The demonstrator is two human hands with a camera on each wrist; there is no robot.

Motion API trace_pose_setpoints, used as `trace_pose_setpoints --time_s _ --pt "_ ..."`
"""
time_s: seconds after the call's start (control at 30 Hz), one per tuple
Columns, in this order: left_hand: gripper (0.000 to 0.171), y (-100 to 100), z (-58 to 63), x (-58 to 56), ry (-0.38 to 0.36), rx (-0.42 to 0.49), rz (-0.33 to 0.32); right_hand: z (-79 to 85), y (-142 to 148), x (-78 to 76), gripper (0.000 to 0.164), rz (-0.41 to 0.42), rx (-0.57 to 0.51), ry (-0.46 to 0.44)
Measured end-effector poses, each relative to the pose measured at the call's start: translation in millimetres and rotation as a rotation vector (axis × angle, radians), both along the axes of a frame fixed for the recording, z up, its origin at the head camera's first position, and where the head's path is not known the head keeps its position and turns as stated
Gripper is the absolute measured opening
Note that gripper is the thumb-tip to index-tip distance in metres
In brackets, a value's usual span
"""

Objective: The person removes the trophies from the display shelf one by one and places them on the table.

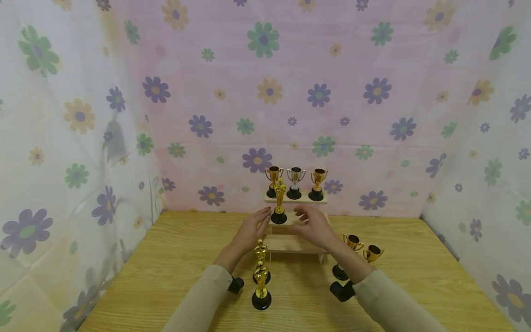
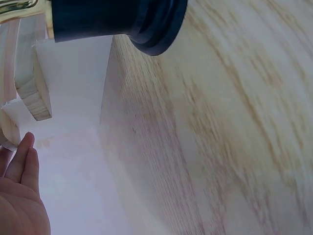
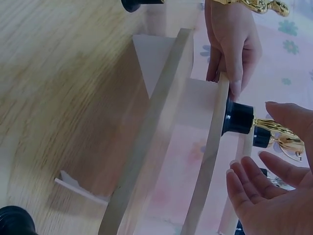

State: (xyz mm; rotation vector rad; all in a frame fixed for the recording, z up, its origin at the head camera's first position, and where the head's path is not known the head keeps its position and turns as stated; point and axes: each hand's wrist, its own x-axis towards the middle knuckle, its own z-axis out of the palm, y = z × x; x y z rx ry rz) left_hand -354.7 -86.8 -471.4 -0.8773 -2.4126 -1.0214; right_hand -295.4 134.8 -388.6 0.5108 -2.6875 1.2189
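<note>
A gold figure statuette (image 1: 280, 198) on a black base stands upright on the middle step of a pale wooden three-step stand (image 1: 294, 243). At that step's left end is my left hand (image 1: 250, 229), its fingers extended against the board's end in the right wrist view. To the statuette's right hovers my right hand (image 3: 279, 196), with thumb and fingers spread apart and nothing between them. Along the top step stand a gold trophy cup (image 1: 274, 174), a silver trophy cup (image 1: 295, 175) and another gold cup (image 1: 318, 178).
Two more gold statuettes (image 1: 261, 279) stand one before the other on the wooden table (image 1: 174, 272), near my left forearm. Two gold cups (image 1: 373, 251) are on the right, partly hidden by my right forearm. Behind hangs a flowered cloth (image 1: 290, 92).
</note>
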Motion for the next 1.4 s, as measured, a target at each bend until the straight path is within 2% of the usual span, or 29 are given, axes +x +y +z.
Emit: trace_pose_setpoints --time_s 0.53,0.73,1.23,1.4 --pt "0.042 0 1.2 0.9 -0.072 0.005 0.019 -3.0 -17 -20.8 0.053 -0.025 -0.06 -0.053" --pt "0.041 0 1.6 1.6 -0.062 0.007 0.017 -9.4 -24 -28.5 0.049 -0.039 -0.073 -0.048" --pt "0.04 -1 0.5 1.8 -0.074 0.007 0.018 -13.8 -37 -35.7 0.043 -0.094 -0.09 -0.081" --pt "0.041 -1 0.8 0.6 -0.058 0.006 0.013 -16.6 -38 -40.8 0.034 -0.08 -0.084 -0.038"
